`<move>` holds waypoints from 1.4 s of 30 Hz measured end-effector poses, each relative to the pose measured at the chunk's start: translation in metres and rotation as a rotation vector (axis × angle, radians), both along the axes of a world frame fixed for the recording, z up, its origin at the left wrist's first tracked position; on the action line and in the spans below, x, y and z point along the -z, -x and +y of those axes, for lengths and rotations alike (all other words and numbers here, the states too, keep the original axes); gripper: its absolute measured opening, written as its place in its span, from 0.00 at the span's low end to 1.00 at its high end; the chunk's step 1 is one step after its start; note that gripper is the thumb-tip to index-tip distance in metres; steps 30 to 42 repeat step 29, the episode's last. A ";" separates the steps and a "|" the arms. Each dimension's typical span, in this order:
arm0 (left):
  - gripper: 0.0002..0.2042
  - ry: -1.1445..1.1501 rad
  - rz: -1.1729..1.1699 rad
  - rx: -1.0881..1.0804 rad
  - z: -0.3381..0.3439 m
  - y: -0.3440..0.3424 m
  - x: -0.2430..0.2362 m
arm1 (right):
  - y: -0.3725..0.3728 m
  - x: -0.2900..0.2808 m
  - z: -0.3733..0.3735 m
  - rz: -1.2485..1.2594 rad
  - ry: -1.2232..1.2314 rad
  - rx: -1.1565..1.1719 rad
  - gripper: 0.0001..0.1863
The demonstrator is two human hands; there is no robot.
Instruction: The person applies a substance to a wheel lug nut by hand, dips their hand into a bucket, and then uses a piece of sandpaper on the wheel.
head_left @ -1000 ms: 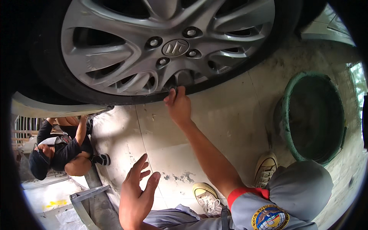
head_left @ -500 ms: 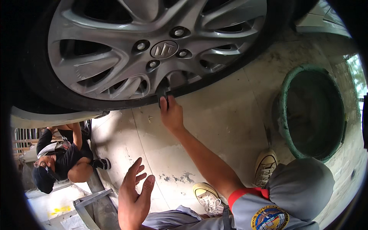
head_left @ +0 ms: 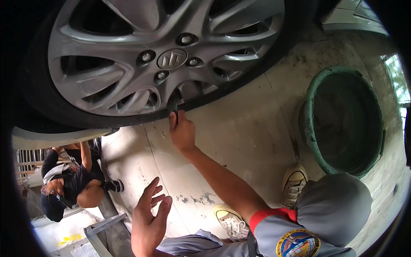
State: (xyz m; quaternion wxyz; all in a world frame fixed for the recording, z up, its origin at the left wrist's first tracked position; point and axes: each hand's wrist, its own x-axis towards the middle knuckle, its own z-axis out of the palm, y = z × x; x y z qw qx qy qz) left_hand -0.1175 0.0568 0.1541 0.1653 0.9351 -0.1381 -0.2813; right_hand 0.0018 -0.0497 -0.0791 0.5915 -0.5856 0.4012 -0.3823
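My right hand (head_left: 183, 133) is closed around a dark, slim, handle-like tool (head_left: 173, 104), whose kind I cannot make out. The tool's far end reaches into an opening between the spokes at the lower part of a grey alloy wheel (head_left: 128, 79), across the black tyre (head_left: 233, 95). My left hand (head_left: 150, 218) hangs in the air at the lower left, fingers apart, with nothing in it and well away from the wheel.
A large round green tub (head_left: 314, 141) stands on the pale tiled floor (head_left: 239, 145) at the right. Another person (head_left: 72, 177) crouches at the left under the car's edge, near a grey metal frame (head_left: 102, 225). My canvas shoes (head_left: 294, 188) are below.
The wheel and tub sit slightly further left and up in the view. My right hand has shifted a little left with the tool, still at the wheel; my left hand stays nearly still.
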 end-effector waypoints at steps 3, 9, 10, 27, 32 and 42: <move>0.27 0.012 -0.052 -0.011 -0.002 0.002 -0.003 | 0.002 0.002 -0.013 0.044 0.112 0.019 0.11; 0.27 0.030 -0.018 -0.032 0.001 -0.002 -0.004 | 0.005 0.005 0.000 0.106 0.237 -0.041 0.10; 0.27 0.038 -0.028 -0.032 0.003 -0.003 -0.004 | 0.003 0.003 -0.017 0.146 0.288 -0.010 0.10; 0.25 0.060 -0.078 -0.060 0.015 0.008 -0.020 | 0.012 0.007 -0.031 0.538 0.740 -0.121 0.08; 0.25 0.008 -0.094 -0.048 0.015 0.008 -0.025 | -0.008 0.011 -0.041 0.388 0.748 -0.095 0.10; 0.25 0.008 -0.094 -0.048 0.015 0.008 -0.025 | -0.008 0.011 -0.041 0.388 0.748 -0.095 0.10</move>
